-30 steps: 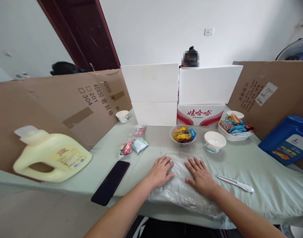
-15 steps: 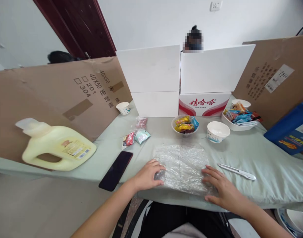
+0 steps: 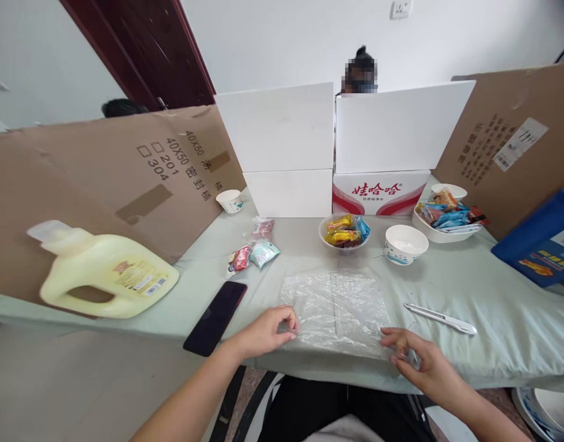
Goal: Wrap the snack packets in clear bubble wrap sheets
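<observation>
Left hand (image 3: 268, 331) pinches the near left corner of the bag (image 3: 336, 310) — thumb and fingertips closed on the plastic edge, other fingers curled. Right hand (image 3: 420, 362) grips the bag's near right corner, fingers bent around the film, at the table's near edge. The bag is clear, crinkled plastic, lying flat on the pale green cloth (image 3: 470, 288), stretched between the two hands.

Positions relative to the bag:
- Phone (image 3: 215, 317): just left, dark, face up, beside the left hand, not touching it.
- Pen (image 3: 441, 318): right, white, lying flat, apart from the right hand.
- Snack packets (image 3: 250, 253): behind and left, a loose cluster.
- Clear bowl (image 3: 344, 233): directly behind, holds yellow and blue wrapped sweets.
- Paper bowl (image 3: 405, 244): behind and right, white, looks empty.
- Tray (image 3: 448, 218): further behind-right, piled with wrappers; a second small bowl just behind it.
- Paper cup (image 3: 229, 199): far behind-left, against the cardboard (image 3: 102, 184).
- Yellow jug (image 3: 104, 276): well left, on its side, handle downward.
- Blue jug (image 3: 544, 245): well right, partly cut by the frame.
- White boxes (image 3: 337, 132): at the back, stacked, one printed red — another person's head shows above them.
</observation>
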A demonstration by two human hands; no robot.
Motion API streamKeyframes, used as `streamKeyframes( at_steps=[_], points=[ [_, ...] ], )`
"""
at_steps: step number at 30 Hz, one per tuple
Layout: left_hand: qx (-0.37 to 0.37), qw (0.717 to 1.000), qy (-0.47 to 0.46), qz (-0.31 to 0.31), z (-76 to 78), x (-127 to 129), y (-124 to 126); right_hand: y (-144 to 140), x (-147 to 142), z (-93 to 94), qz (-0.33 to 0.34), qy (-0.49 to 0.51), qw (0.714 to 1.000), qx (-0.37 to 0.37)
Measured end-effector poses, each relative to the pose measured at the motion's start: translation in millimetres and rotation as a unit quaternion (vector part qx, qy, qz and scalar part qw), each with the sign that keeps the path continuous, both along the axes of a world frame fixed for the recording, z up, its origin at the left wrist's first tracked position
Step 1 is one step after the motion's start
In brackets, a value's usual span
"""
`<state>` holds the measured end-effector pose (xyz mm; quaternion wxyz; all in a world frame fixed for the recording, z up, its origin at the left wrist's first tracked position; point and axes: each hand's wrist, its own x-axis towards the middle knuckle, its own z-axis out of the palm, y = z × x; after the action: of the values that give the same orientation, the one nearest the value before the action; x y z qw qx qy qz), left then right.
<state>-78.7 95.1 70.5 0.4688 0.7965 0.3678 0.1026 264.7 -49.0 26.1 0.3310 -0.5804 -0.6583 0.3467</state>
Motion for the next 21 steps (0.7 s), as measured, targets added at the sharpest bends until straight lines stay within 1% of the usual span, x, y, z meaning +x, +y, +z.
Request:
streamKeyframes(
  at_steps=[3, 6, 9, 11, 12, 14, 16, 19, 21],
  points=[
    [-0.039, 0.999, -0.005, 0.012, 2.9, -4.6, 2.5, 1.6, -3.4, 1.4, -0.009, 0.056, 0.997, -0.045],
    [-0.105, 0.994, -0.026, 0.011, 3.9, -6.3, 6.7, 7.3, -8.0, -0.4, -0.039, 0.113, 0.99, -0.08],
    [-0.132, 0.985, -0.096, 0.049, -2.1, -2.3, 18.1, 19.8, -11.7, -4.4, -0.079, 0.127, 0.987, -0.06],
    [-0.117, 0.978, -0.143, 0.1, -11.0, 3.7, 30.7, 32.6, -13.6, -6.5, -0.111, 0.094, 0.989, -0.027],
    [-0.097, 0.974, -0.154, 0.133, -16.6, 7.4, 37.9, 40.2, -14.6, -7.0, -0.129, 0.073, 0.989, -0.013],
    [-0.046, 0.968, -0.146, 0.199, -28.5, 15.1, 52.3, 56.2, -16.9, -6.9, -0.161, 0.019, 0.987, 0.011],
    [0.002, 0.96, -0.126, 0.249, -39.9, 21.9, 63.9, 71.3, -19.7, -6.5, -0.18, -0.046, 0.982, 0.028],
    [0.04, 0.95, -0.109, 0.288, -52.5, 27.9, 72.8, 87.7, -24.5, -8.3, -0.188, -0.147, 0.97, 0.04],
    [0.075, 0.943, -0.096, 0.308, -56.9, 29.5, 74.0, 92.9, -27.7, -12.1, -0.189, -0.216, 0.957, 0.038]
  ],
)
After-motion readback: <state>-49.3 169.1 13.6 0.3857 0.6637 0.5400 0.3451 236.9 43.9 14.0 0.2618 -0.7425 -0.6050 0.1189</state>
